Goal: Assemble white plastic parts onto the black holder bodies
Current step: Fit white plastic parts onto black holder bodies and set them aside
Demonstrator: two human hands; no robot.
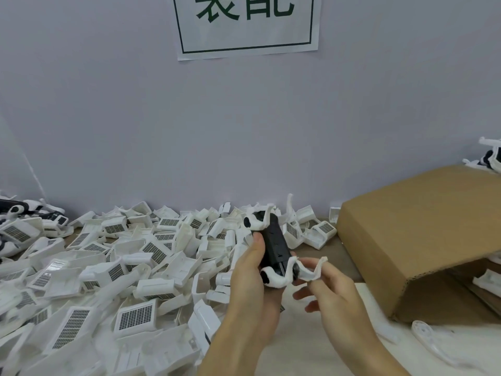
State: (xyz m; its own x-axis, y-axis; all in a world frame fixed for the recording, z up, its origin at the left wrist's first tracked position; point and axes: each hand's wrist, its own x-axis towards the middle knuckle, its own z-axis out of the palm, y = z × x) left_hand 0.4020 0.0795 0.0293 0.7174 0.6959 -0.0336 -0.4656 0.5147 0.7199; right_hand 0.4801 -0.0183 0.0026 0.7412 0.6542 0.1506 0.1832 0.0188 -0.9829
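A plain pale lavender-grey wall [135,109] fills most of what I see, evenly lit, with no hard shadows on it. At twelve o'clock a white paper sign [246,25] is stuck to it, with a dark green border and large green characters (the top is cut off, so I can't read it whole). The wall meets a light wood-toned counter [303,346] that runs across the lower part. At nine o'clock a faint slanted line crosses the wall near its left edge. At three o'clock a brown cardboard box [423,234] sits on the counter, close to the wall.
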